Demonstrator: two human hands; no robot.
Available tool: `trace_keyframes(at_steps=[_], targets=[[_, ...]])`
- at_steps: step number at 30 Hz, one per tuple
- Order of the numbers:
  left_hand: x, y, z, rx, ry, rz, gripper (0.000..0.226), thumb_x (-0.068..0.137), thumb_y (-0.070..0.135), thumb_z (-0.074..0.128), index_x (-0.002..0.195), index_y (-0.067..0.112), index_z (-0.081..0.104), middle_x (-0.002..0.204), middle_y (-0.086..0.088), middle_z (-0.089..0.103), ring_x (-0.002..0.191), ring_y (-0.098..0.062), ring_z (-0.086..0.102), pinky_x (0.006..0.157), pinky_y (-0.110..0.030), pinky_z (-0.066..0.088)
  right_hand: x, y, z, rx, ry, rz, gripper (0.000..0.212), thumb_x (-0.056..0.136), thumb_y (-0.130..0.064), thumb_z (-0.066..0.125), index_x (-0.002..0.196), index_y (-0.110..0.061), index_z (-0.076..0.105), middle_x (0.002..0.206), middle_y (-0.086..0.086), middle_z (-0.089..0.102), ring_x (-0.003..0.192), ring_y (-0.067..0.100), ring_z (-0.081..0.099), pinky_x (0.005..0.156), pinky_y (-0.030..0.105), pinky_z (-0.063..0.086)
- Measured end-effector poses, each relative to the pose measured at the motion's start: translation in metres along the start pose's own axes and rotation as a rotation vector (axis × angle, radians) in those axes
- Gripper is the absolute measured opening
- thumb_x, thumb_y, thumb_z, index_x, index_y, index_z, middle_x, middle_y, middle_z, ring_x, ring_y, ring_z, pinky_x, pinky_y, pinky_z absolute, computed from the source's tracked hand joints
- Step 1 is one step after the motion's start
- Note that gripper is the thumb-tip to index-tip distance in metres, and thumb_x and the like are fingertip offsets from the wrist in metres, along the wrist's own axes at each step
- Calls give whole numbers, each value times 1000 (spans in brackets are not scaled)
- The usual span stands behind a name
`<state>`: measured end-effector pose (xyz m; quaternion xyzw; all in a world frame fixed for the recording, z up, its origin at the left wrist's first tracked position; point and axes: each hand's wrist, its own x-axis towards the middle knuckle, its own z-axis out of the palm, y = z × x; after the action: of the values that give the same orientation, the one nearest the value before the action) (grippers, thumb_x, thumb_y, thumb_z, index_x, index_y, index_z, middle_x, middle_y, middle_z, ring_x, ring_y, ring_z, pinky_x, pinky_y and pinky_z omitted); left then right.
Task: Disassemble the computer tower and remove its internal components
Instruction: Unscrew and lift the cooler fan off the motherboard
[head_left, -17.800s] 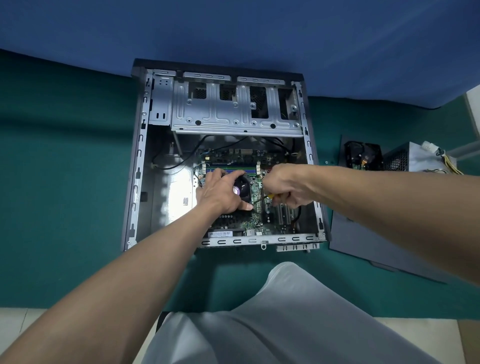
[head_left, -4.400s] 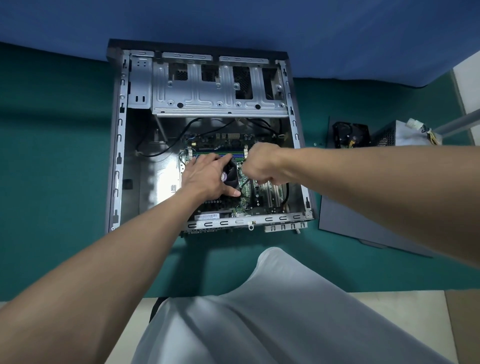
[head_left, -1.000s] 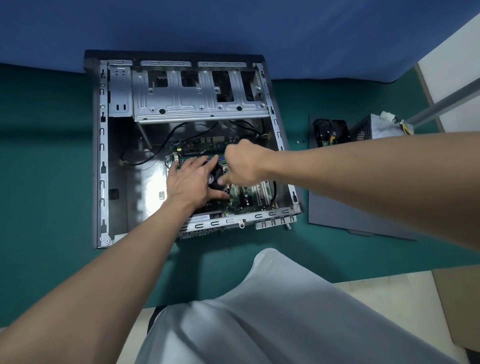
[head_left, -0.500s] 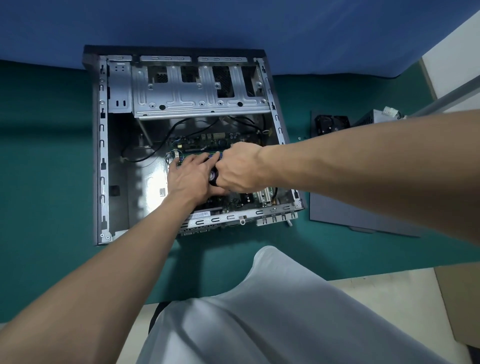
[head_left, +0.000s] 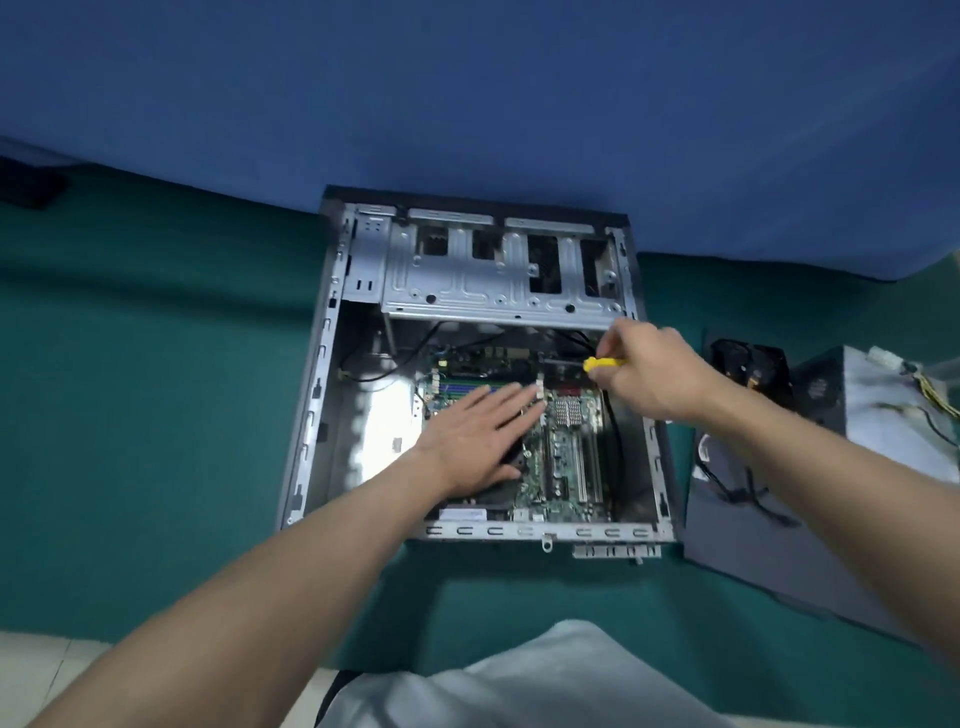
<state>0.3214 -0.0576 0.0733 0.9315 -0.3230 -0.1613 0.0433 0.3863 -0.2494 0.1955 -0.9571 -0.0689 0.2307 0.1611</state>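
The open computer tower (head_left: 322, 395) lies on its side on the green mat, its silver drive cage (head_left: 498, 280) at the far end. The green motherboard (head_left: 571, 467) fills its right half, with a small silver heatsink (head_left: 569, 413). My left hand (head_left: 478, 441) lies flat with straight fingers on the black CPU cooler (head_left: 511, 460), mostly hiding it. My right hand (head_left: 649, 374) grips a yellow-handled screwdriver (head_left: 602, 364), its dark shaft pointing left above the upper right of the board. Black cables (head_left: 379, 371) loop inside the case.
To the right of the tower lies the grey side panel (head_left: 769, 535). On it sit a black fan (head_left: 748, 364) and a grey power supply (head_left: 883, 415) with loose wires. A blue backdrop rises behind. My grey-clad knee (head_left: 519, 680) is at the bottom.
My right hand has lifted off the cooler and moved up and right with the screwdriver. My left hand's fingers have straightened and it lies flat on the cooler. The camera view has shifted left.
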Motion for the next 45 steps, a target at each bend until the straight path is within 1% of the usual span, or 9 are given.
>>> trace_keyframes(at_steps=[4, 7, 21, 24, 27, 32, 38, 41, 45], targets=[[2, -7, 0, 100, -57, 124, 75, 101, 49, 32, 152, 15, -10, 158, -1, -16, 147, -16, -10, 117, -34, -10, 4, -11, 8, 260, 153, -27, 11, 77, -27, 77, 75, -24, 67, 73, -6, 65, 69, 12, 56, 55, 19, 38], [3, -10, 3, 121, -93, 180, 64, 104, 43, 24, 153, 16, -6, 160, -1, -9, 147, -17, -10, 113, -32, -15, 10, -22, 20, 390, 170, -58, 11, 75, -28, 80, 74, -23, 71, 70, -8, 66, 65, 10, 58, 58, 22, 43], [12, -11, 26, 238, 14, 266, 62, 101, 21, 35, 154, 15, 4, 161, -4, 7, 148, -21, 2, 113, -39, -19, 42, -51, 56, 130, 1, -270, 21, 85, -45, 62, 69, -33, 57, 67, -10, 60, 74, 16, 55, 70, 33, 47], [13, -11, 28, 268, 87, 269, 61, 97, 19, 45, 152, 17, 20, 155, -3, 30, 144, -22, 23, 114, -41, -8, 45, -57, 60, 88, -25, -298, 18, 86, -44, 60, 74, -31, 58, 68, -5, 60, 74, 21, 55, 72, 36, 49], [12, -12, 31, 321, 196, 298, 64, 82, 27, 66, 142, 25, 46, 138, 6, 53, 130, -15, 46, 114, -37, 25, 47, -62, 64, 47, -38, -317, 18, 87, -42, 60, 76, -28, 58, 64, -6, 57, 72, 20, 54, 70, 36, 48], [13, -12, 35, 303, 286, 329, 64, 69, 29, 77, 131, 29, 59, 127, 10, 62, 121, -12, 55, 103, -32, 39, 51, -69, 67, -61, -47, -330, 16, 87, -38, 59, 77, -25, 58, 61, -7, 54, 69, 20, 52, 65, 33, 45], [11, -11, 34, 301, 216, 295, 64, 75, 22, 69, 137, 26, 53, 135, 6, 56, 128, -17, 49, 107, -36, 36, 52, -77, 66, -143, -75, -340, 16, 88, -37, 56, 78, -25, 55, 63, -7, 50, 70, 21, 50, 64, 33, 43], [10, -10, 31, 274, 167, 269, 63, 80, 24, 69, 140, 28, 49, 141, 8, 52, 131, -15, 46, 108, -33, 34, 51, -85, 63, -270, -123, -331, 39, 91, -48, 49, 66, -17, 51, 61, 1, 49, 63, 27, 51, 59, 34, 43], [10, -7, 37, 240, 118, 259, 61, 97, 12, 47, 153, 19, 22, 158, 1, 24, 146, -17, 20, 118, -38, 13, 56, -103, 57, -302, -261, -276, 51, 95, -42, 47, 51, -15, 44, 49, 1, 43, 45, 18, 45, 45, 23, 27]])
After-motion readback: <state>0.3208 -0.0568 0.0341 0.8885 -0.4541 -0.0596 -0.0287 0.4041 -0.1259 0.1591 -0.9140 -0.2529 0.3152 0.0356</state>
